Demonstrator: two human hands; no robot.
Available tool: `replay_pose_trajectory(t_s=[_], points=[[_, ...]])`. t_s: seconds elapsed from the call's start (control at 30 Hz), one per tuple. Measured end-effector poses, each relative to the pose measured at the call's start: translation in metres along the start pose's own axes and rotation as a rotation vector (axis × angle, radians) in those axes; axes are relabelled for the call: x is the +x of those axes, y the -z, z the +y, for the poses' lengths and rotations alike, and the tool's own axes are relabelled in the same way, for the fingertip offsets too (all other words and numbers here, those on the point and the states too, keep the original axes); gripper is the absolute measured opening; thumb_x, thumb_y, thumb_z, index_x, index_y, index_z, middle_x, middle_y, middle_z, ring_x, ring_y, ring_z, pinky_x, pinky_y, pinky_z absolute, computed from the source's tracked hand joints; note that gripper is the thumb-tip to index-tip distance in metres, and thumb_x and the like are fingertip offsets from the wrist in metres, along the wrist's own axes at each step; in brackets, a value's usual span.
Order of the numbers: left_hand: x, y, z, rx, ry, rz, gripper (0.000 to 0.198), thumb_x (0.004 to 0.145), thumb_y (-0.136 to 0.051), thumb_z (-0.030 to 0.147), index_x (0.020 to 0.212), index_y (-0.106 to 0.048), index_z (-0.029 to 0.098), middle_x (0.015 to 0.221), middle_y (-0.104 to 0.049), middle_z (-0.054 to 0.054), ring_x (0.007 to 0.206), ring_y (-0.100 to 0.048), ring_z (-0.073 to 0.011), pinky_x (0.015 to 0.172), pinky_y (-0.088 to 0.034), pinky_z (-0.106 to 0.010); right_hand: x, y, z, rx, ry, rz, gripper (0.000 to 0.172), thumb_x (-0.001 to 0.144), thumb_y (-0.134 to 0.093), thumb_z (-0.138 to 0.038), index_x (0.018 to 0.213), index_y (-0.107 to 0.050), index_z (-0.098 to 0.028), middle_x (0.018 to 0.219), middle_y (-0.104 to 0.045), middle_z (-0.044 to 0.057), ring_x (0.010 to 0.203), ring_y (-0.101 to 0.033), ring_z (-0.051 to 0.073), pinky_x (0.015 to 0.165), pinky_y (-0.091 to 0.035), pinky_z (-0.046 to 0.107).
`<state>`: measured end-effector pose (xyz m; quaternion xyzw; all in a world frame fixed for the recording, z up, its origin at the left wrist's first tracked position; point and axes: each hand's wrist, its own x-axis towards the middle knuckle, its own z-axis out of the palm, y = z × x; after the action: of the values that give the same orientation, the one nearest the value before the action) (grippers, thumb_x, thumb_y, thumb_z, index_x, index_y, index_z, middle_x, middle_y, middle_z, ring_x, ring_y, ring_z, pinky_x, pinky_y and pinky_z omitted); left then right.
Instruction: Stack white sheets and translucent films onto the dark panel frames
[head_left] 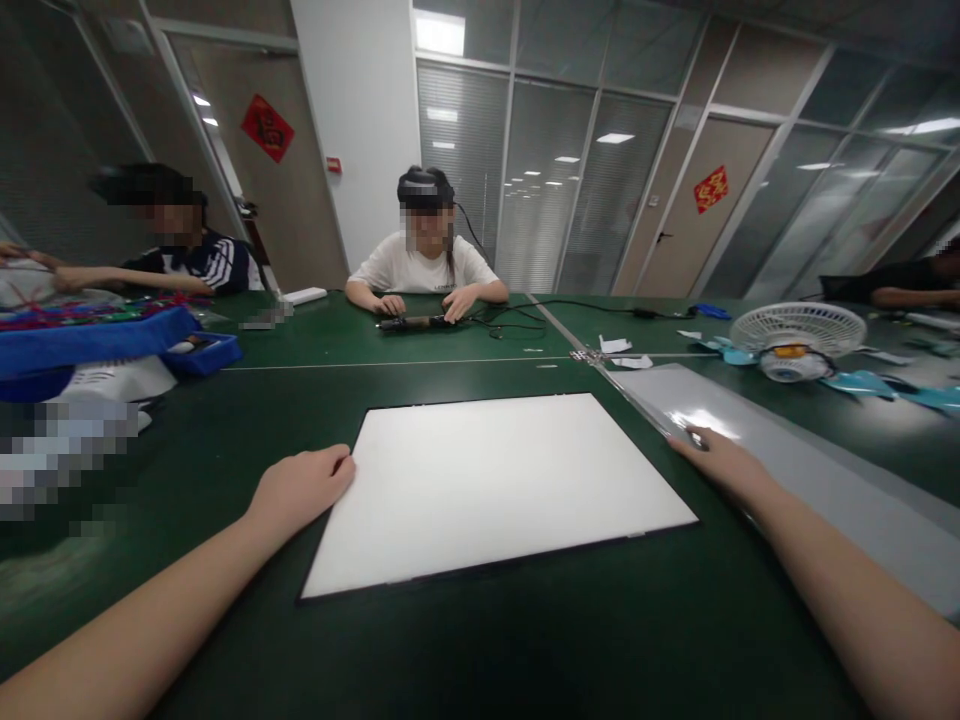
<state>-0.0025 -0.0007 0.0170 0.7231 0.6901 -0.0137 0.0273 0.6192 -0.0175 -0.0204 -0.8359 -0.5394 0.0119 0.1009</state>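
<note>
A white rectangular panel [495, 480] with a thin black border lies flat on the green table in front of me. My left hand [304, 485] is closed at its left edge, with the fingertips partly hidden. Off to the right, a glossy grey sheet [810, 460] slants across the table. Its left edge is pinched by my right hand [716, 462], whose thumb lies on top. A small shiny spot shows beside that thumb; I cannot tell what it is.
Across the table [315, 385], a person in a white shirt handles a dark tool [412, 323] with cables. A white fan grille [799, 335] with blue blades stands back right. Blue trays [97, 335] of wires sit left, near another person. Paper scraps [626, 355] lie mid-table.
</note>
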Motion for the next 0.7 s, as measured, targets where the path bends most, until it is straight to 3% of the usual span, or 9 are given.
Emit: replay_pose_trajectory(t_s=[0.2, 0.5, 0.7], points=[[0.000, -0.001, -0.001, -0.018, 0.010, -0.012, 0.046, 0.089, -0.024, 0.045, 0.092, -0.065, 0.023, 0.088, -0.070, -0.009, 0.078, -0.064, -0.0282, 0.057, -0.038, -0.032, -0.013, 0.013, -0.018, -0.010, -0.091, -0.030, 0.072, 0.081, -0.037, -0.071, 0.129, -0.059, -0.021, 0.128, -0.061, 0.015, 0.112, -0.057, 0.039, 0.085, -0.047, 0.050], [0.000, 0.001, 0.000, -0.022, 0.001, -0.005, 0.047, 0.088, -0.023, 0.045, 0.087, -0.065, 0.024, 0.085, -0.070, -0.009, 0.077, -0.065, -0.0286, 0.058, -0.040, -0.033, -0.024, 0.025, -0.043, -0.092, -0.073, 0.010, 0.061, 0.086, -0.038, -0.058, 0.130, -0.055, -0.020, 0.119, -0.065, 0.017, 0.104, -0.061, 0.037, 0.078, -0.048, 0.045], [0.000, 0.000, 0.000, -0.031, 0.024, 0.000, 0.048, 0.088, -0.024, 0.045, 0.097, -0.066, 0.024, 0.088, -0.071, -0.009, 0.078, -0.066, -0.0280, 0.058, -0.041, -0.032, -0.043, 0.046, -0.067, -0.194, 0.006, 0.064, 0.055, 0.090, -0.033, -0.051, 0.130, -0.055, -0.020, 0.110, -0.067, 0.018, 0.096, -0.064, 0.037, 0.069, -0.049, 0.045]])
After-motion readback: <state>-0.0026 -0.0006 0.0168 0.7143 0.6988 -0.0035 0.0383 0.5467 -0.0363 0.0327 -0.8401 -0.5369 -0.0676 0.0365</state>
